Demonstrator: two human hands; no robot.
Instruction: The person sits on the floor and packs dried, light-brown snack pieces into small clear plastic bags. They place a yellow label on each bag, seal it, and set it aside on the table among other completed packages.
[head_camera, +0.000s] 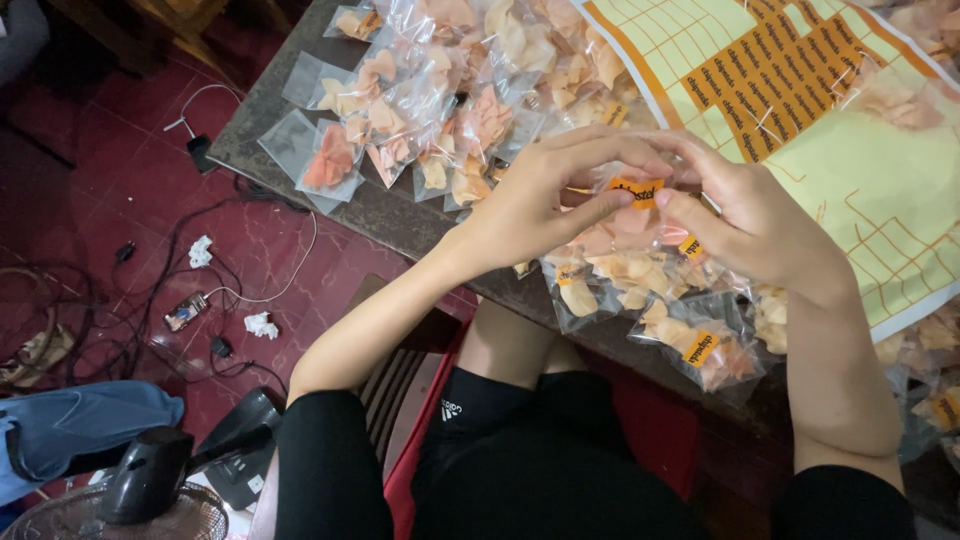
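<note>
Hands met over the near edge of the tabletop (390, 215). Left hand (530, 205) and right hand (760, 225) both pinched the small orange sticker label (637, 190) at the mouth of a clear cracker packet (625, 235); thumb and forefinger of each closed on it, other fingers loosely curled. The packet sat just above the pile of filled packets (660, 310), touching or nearly touching them; contact could not be told.

Risks as judged from this view:
- Label was held by fingertips only. A slip would likely let it fold on itself or stick crooked, leaving the packet mouth poorly sealed.
- Packet body hung unsupported below the pinch. If the grip loosened, the crackers might spill onto the lap or the red floor (150, 190).
- Several labelled packets (705, 350) lay right at the tabletop edge, some overhanging. A nudge from either forearm could push them off.
- Pressing hard on the label could crush the thin crackers under it.
- The orange-and-yellow label sheet (860, 150) lay close beside the right hand, partly under loose packets; dragging a wrist across it could crease it or lift labels early.

Unlabelled packets (400, 130) were spread farther up the tabletop, well apart from the hands. A fan (130, 490) stood on the floor at lower left; whether it was running could not be told.
</note>
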